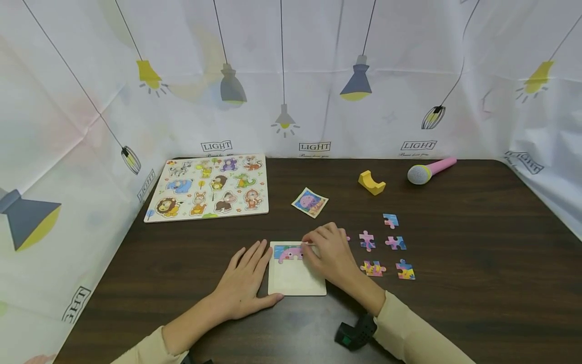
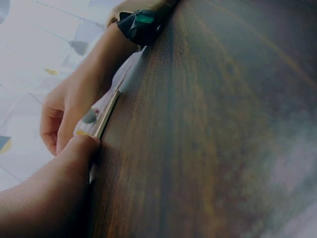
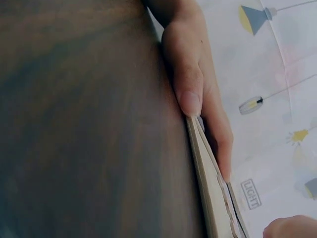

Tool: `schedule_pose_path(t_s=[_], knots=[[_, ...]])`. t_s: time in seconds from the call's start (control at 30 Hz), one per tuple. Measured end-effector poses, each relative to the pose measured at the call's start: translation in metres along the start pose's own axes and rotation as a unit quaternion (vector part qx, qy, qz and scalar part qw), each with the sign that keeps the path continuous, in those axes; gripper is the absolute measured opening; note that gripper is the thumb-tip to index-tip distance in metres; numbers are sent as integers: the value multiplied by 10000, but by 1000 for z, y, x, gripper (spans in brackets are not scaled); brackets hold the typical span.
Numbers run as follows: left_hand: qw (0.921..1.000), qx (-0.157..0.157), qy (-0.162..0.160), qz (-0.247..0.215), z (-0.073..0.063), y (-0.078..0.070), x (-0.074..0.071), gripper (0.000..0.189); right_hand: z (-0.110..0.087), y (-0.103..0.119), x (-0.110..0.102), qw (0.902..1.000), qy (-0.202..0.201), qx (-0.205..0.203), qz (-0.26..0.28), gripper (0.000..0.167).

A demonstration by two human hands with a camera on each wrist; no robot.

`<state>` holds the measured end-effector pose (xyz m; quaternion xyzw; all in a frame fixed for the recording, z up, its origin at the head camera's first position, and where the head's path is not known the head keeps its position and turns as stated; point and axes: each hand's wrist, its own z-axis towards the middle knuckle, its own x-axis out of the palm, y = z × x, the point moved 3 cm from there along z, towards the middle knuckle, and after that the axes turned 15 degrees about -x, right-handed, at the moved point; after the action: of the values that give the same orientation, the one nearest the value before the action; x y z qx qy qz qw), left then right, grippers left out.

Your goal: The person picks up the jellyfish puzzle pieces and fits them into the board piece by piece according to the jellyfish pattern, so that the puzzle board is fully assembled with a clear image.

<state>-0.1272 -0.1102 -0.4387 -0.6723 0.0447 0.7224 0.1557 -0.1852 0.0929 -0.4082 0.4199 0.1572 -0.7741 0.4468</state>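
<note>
A small square wooden puzzle tray point(image 1: 295, 280) lies on the table, with joined pieces of a pink elephant picture point(image 1: 287, 254) along its top. My left hand point(image 1: 243, 283) rests at the tray's left side, fingers extended, its thumb touching the bottom edge. Over the upper right corner my right hand point(image 1: 331, 255) pinches a puzzle piece, mostly hidden by the fingers. Right of the tray lie loose jigsaw pieces, among them a pink and blue piece point(image 1: 367, 241), a yellow and pink piece point(image 1: 373, 268) and a blue and yellow piece point(image 1: 405, 269). Another piece is partly covered by the right hand.
Behind the tray lies a small picture card point(image 1: 310, 202). An animal puzzle board point(image 1: 209, 189) sits at the back left. At the back right are a yellow curved block point(image 1: 372, 183) and a pink toy microphone point(image 1: 431, 171). A white printed cloth point(image 1: 254, 121) hangs behind the table.
</note>
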Motion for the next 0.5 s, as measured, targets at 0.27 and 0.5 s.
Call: schedule_pose_path(t_s=[0.27,0.5], knots=[[10000,2,-43,-25,-1,0,-1,96,1,-20,-18,9990,-122,248,-349,8],[10000,23,-41,-10,-1,0,0,96,-3,-45,-41,9953,-199,605,-728,15]])
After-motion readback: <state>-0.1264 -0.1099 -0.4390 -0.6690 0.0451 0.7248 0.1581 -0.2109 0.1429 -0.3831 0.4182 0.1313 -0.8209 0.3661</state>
